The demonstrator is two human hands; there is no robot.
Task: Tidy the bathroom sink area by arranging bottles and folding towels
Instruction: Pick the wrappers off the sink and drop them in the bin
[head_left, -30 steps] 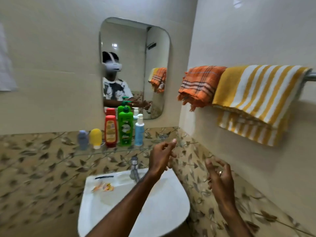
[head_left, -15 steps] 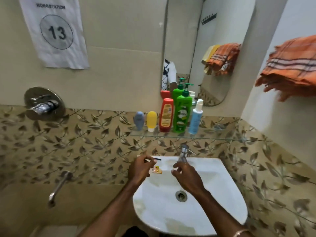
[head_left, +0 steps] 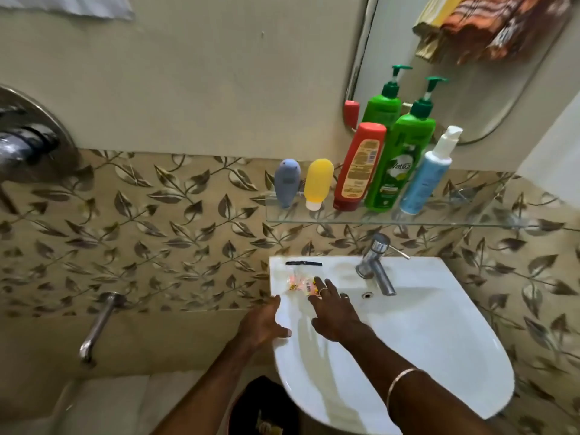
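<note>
We see right hand at frame centre, fingers straight, tips on small wrapper on white sink ledge. Left hand beside it, fingers spread loose over sink's left rim, holding nothing. On glass shelf, centre right: grey bottle, yellow bottle, red bottle, green pump bottle, blue bottle, in row. We spot orange towel reflected in mirror, upper right.
</note>
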